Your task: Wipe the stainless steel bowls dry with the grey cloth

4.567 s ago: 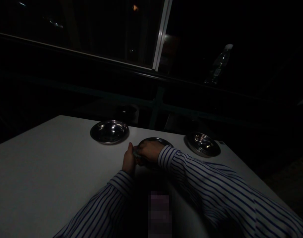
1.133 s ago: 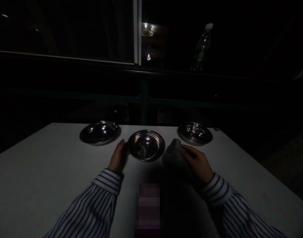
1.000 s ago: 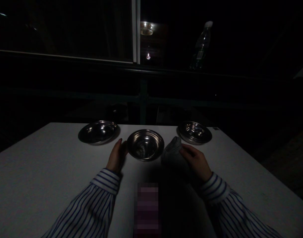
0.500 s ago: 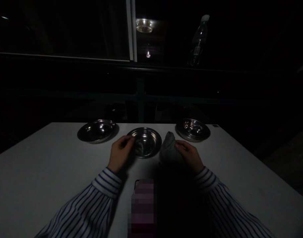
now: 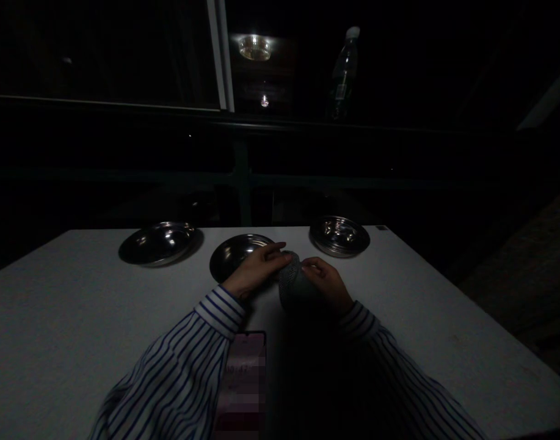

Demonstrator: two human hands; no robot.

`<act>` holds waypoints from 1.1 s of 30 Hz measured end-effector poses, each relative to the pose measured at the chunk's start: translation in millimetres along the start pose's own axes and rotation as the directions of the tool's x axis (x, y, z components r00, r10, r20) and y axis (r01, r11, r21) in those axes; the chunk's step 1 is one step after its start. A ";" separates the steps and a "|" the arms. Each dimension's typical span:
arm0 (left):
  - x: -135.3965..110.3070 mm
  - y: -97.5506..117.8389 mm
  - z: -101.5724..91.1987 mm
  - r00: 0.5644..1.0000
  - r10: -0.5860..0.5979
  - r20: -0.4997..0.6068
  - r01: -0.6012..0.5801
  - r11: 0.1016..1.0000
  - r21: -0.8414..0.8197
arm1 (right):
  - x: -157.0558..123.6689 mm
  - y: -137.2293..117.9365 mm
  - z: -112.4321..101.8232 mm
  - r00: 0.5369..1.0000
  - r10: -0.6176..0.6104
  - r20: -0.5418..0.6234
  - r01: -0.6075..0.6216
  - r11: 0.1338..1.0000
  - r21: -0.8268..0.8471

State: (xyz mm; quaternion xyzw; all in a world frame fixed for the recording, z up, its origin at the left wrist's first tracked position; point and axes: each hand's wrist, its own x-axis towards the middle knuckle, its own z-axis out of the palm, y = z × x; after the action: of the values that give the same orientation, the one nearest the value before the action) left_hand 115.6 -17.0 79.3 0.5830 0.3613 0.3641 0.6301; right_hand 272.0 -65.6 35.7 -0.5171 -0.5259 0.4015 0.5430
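My right hand [image 5: 326, 280] pinches the edge of a grey textured cloth [image 5: 291, 278] with its fingertips; the cloth hangs in a fold above the table. My left hand [image 5: 259, 267] reaches across to the cloth's upper left edge. Its fingers are stretched out, with the thumb and index fingertips slightly apart against the cloth. Behind my left hand lies a shiny metal bowl [image 5: 227, 256], its right side partly covered by the fingers. Deep shadow hides the lower part of the cloth.
A second metal bowl [image 5: 154, 244] sits at the back left and a stack of metal bowls [image 5: 339, 237] at the back right of the white table [image 5: 124, 324]. A phone [image 5: 245, 360] lies in front. A bottle [image 5: 344, 76] stands beyond the table.
My left hand has left the middle bowl's rim and moved right to the cloth. My right hand still holds the cloth. The view has shifted slightly right.
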 end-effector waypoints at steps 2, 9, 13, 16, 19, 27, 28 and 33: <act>2.1 -0.9 2.4 1.000 0.000 0.018 -0.001 1.000 0.007 | -0.6 -2.2 0.9 1.000 -0.007 0.016 0.007 1.000 0.002; 3.9 7.4 -2.7 0.982 0.018 -0.187 -0.028 0.998 -0.049 | -4.5 -22.8 -11.7 0.975 -0.127 0.181 0.129 0.992 -0.002; 4.1 11.6 -4.3 0.946 -0.037 -0.321 -0.014 0.988 -0.156 | -1.1 -43.5 -16.4 0.924 -0.160 0.348 0.255 0.936 -0.245; 4.1 14.8 -5.7 0.926 -0.052 -0.373 -0.028 0.978 -0.205 | 10.1 -54.6 -14.4 0.884 -0.208 0.418 0.391 0.819 -0.419; 1.9 19.9 -6.8 0.910 -0.059 -0.410 -0.043 0.971 -0.235 | 22.1 -58.5 -12.3 0.860 -0.256 0.442 0.465 0.749 -0.472; -3.4 24.7 -3.5 0.913 -0.121 -0.390 0.005 0.958 -0.286 | 24.0 -59.0 -2.3 0.843 -0.262 0.470 0.494 0.722 -0.484; -3.7 24.2 -3.6 0.924 -0.116 -0.364 0.007 0.958 -0.287 | 24.7 -57.6 -1.0 0.846 -0.270 0.459 0.492 0.725 -0.481; -6.7 22.9 -4.2 0.962 0.064 -0.264 -0.073 0.997 -0.026 | 32.0 -52.5 -1.2 0.915 -0.296 0.273 0.395 0.791 -0.467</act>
State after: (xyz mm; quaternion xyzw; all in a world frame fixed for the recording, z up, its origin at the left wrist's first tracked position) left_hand 107.9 -19.6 102.2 0.5303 0.4148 0.4664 0.5738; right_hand 271.5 -41.9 92.5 -0.4975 -0.7476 0.1870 0.3984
